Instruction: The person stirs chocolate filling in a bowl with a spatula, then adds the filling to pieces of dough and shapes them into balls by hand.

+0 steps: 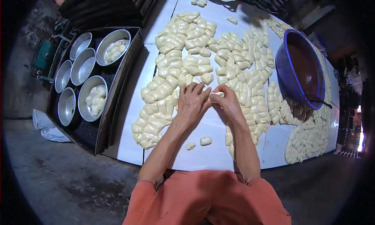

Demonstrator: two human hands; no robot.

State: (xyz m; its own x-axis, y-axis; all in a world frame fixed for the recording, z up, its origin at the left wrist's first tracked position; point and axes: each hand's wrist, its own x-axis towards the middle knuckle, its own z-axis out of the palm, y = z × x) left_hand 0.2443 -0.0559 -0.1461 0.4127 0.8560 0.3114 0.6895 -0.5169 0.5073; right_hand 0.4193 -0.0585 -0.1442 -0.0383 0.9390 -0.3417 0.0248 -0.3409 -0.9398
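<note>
Glossy pale dough pieces (166,86) lie packed together on the white table, in front of my hands and to both sides. My left hand (191,101) rests palm down at the near edge of these pieces, its fingers stretched forward against the dough. Close beside it, my right hand (228,104) pinches a small piece of dough (220,94) between thumb and fingers. The undersides of both hands are hidden. Two loose bits, a dough lump (206,141) and a smaller dough scrap (190,145), sit nearer my body.
At left, a dark tray (102,135) holds several round metal pans (83,66); two contain dough. A blue basin (282,65) with brown liquid and a dark-handled tool (318,100) stands at right. More flattened dough pieces (306,141) spread along the right edge.
</note>
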